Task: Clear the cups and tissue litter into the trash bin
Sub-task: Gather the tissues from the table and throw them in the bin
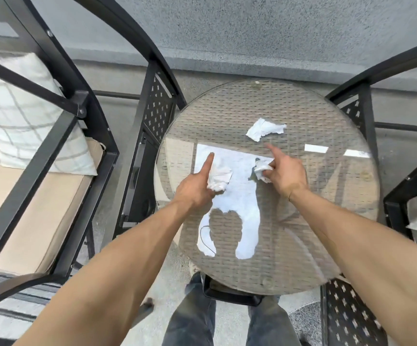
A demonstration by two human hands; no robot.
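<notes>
A round wicker table (327,196) with a glass top stands in front of me. My left hand (197,186) holds a crumpled white tissue (220,179) above the table, its index finger stretched forward. My right hand (286,174) grips a second crumpled tissue (262,171), index finger also pointing forward. A third torn white tissue (265,128) lies loose on the glass just beyond my right fingertip. No cups and no trash bin are in view.
The glass reflects bright sky and my silhouette. A black metal chair (52,136) with a beige cushion and a checked pillow (22,113) stands at left. Another black chair (407,186) is at right. A grey wall runs behind. My legs (227,318) stand at the table's near edge.
</notes>
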